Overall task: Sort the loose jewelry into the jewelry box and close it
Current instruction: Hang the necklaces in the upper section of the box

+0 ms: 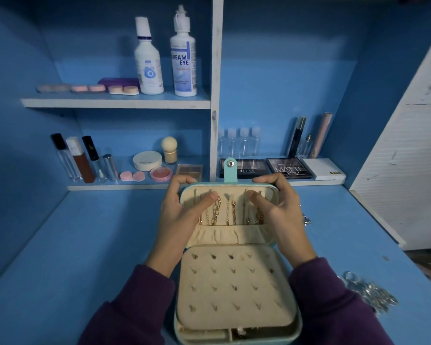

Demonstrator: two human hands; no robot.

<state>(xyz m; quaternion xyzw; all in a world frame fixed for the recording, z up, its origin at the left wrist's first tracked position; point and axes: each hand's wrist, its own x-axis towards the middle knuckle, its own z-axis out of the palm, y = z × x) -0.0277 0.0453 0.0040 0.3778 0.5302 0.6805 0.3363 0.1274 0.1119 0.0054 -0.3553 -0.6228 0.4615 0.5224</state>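
A teal jewelry box (237, 339) lies open on the blue desk in front of me. Its cream earring panel (234, 287) holds several small studs. The raised lid (228, 235) carries several gold chains (224, 211) hanging above a gathered fabric pocket. My left hand (182, 215) grips the lid's left edge, fingers over the top and thumb on the lining. My right hand (281, 212) grips the right edge the same way. A teal snap tab (230, 170) sticks up from the lid's top. Loose silver jewelry (369, 292) lies in a pile at the right.
Another small silver piece (306, 219) lies on the desk behind my right hand. Shelves behind hold two white bottles (148, 58), makeup palettes (288, 168), compacts and tubes. A white slatted door (408, 158) stands open at the right.
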